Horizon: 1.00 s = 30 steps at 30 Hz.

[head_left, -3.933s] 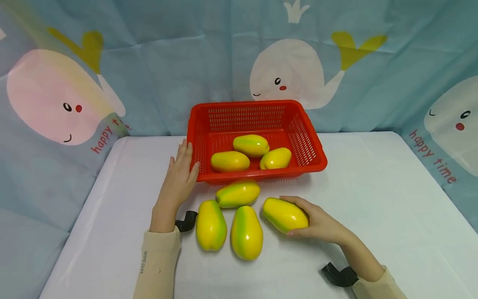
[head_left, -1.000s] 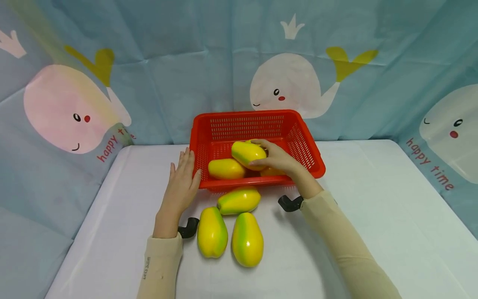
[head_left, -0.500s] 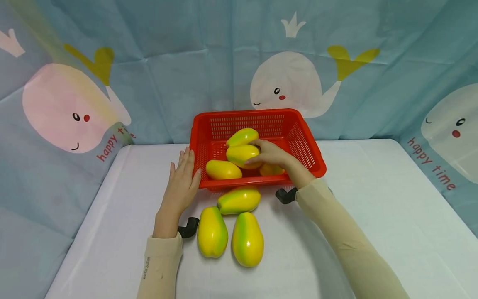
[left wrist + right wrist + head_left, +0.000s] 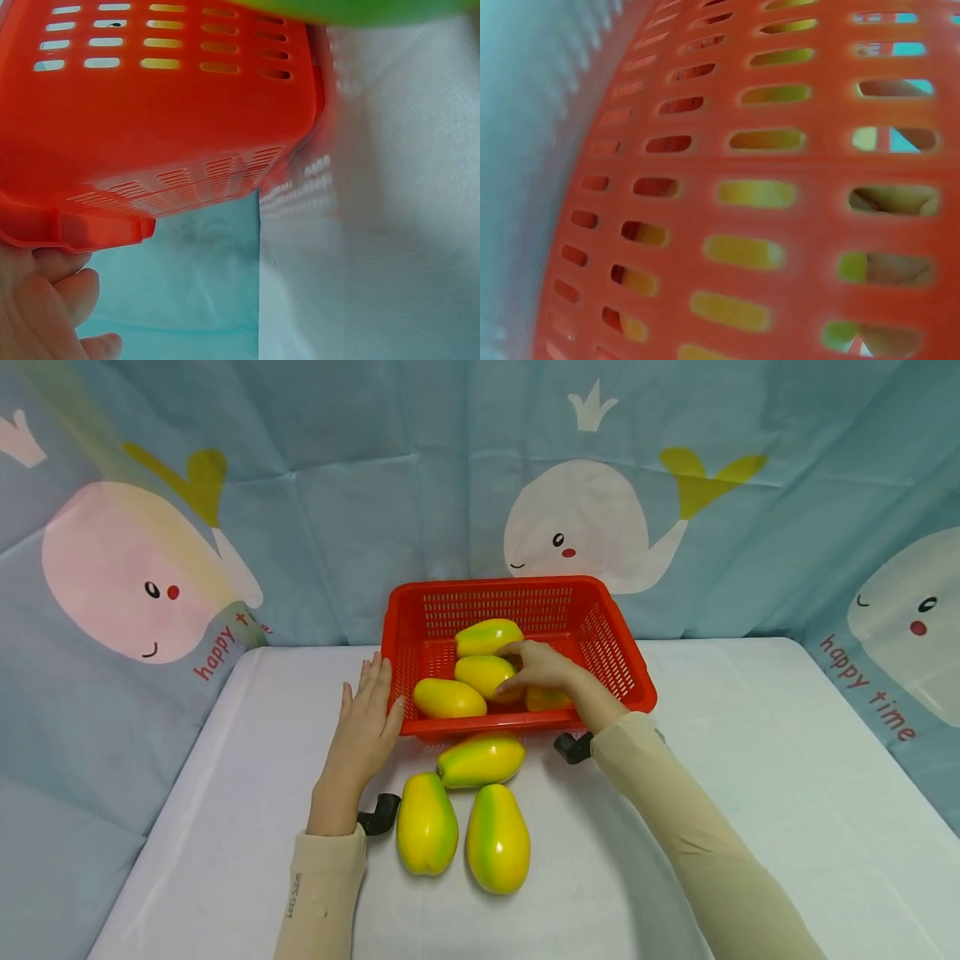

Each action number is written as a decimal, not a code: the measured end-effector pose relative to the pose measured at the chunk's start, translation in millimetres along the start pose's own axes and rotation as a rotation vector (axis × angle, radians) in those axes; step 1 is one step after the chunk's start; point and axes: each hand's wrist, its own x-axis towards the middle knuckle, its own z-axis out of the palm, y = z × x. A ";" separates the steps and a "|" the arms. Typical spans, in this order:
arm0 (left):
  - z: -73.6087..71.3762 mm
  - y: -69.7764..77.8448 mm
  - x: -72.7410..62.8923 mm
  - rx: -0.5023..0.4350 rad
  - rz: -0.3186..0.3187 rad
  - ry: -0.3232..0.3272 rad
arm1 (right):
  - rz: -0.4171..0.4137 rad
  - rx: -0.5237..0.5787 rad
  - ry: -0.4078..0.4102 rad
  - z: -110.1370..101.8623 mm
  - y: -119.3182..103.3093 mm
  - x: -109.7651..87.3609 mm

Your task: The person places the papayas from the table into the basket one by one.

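Note:
A red slotted plastic basket (image 4: 517, 720) stands at the back of the table. My left hand (image 4: 363, 727) lies against its left rim with fingers stretched out and the thumb at the near corner. In the basket, my right hand (image 4: 546, 670) holds a yellow-green papaya (image 4: 480, 673) by its right end, thumb in front and fingers behind. Around it lie a papaya behind (image 4: 489, 637), a papaya at front left (image 4: 448, 698) and a papaya at the right (image 4: 546, 698), partly hidden under the hand. Through the slots in the right wrist view, yellow fruit (image 4: 742, 251) shows.
In front of the basket, a papaya (image 4: 482, 762) lies sideways, with a papaya at left (image 4: 427, 825) and a papaya at right (image 4: 498, 839) nearer me. Black wrist camera mounts (image 4: 379, 815) jut from both wrists. A blue whale-print curtain (image 4: 337, 543) hangs behind the white-covered table (image 4: 750, 760).
My right hand has carried a papaya from the table's right side into the basket and lowered it among the others. The rear papaya has shifted back and left. My left hand stays at the rim.

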 end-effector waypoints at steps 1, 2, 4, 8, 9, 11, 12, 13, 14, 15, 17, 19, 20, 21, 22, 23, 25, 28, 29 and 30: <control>0.1 -0.2 0.0 0.001 -0.001 -0.002 | -0.003 0.009 0.000 -0.3 0.4 -0.3; 0.1 -0.4 0.0 0.003 -0.003 -0.004 | -0.004 0.021 0.000 -0.6 0.8 -0.7; 0.5 -1.0 0.0 0.006 -0.003 -0.005 | -0.003 0.039 0.002 -0.8 1.4 -1.3; 1.0 -1.9 0.2 0.004 -0.002 -0.004 | -0.009 0.060 0.017 -1.2 1.9 -2.8; 1.2 -2.1 0.4 0.004 -0.001 -0.003 | -0.009 0.067 0.021 -1.4 1.8 -3.3; 1.1 -1.9 0.4 0.002 0.000 -0.002 | -0.015 0.080 0.031 -1.6 1.7 -4.3; 1.1 -1.9 0.5 0.001 0.000 -0.001 | -0.020 0.086 0.036 -1.7 1.8 -4.9; 1.1 -1.8 0.6 -0.001 0.001 0.000 | -0.025 0.095 0.042 -1.8 1.8 -5.5; 1.2 -1.6 0.7 -0.001 0.003 0.001 | -0.031 0.105 0.048 -1.8 1.9 -5.9; 1.2 -1.4 0.5 -0.002 0.003 0.002 | -0.037 0.113 0.055 -1.8 1.9 -6.3; 0.5 -0.9 0.4 -0.001 0.005 0.005 | -0.047 0.129 0.069 -2.0 1.5 -7.1; -0.1 -0.8 0.2 0.001 0.006 0.008 | -0.057 0.142 0.078 -2.0 0.8 -7.7; -0.5 -0.7 -0.1 0.000 0.006 0.008 | -0.060 0.150 0.081 -2.1 0.2 -8.3; -0.8 -0.6 -0.4 0.000 0.004 0.009 | -0.063 0.155 0.082 -2.1 -0.3 -8.7; -1.0 -0.7 -0.7 -0.002 0.004 0.010 | -0.067 0.160 0.083 -2.1 -0.7 -9.1; -1.1 -0.7 -0.9 -0.003 0.003 0.009 | -0.073 0.167 0.083 -2.1 -1.0 -9.5; -0.9 -0.9 -1.1 -0.006 0.003 0.007 | -0.093 0.179 0.088 -2.7 -1.6 -11.3; -0.2 -0.8 -0.9 0.001 0.001 0.003 | -0.137 0.190 0.109 -4.6 -2.2 -16.9; -0.2 -0.6 -0.7 0.004 0.001 0.002 | -0.152 0.196 0.118 -5.5 -2.7 -19.6; -0.2 -0.4 -0.5 0.006 0.002 0.002 | -0.164 0.200 0.127 -6.5 -3.5 -22.9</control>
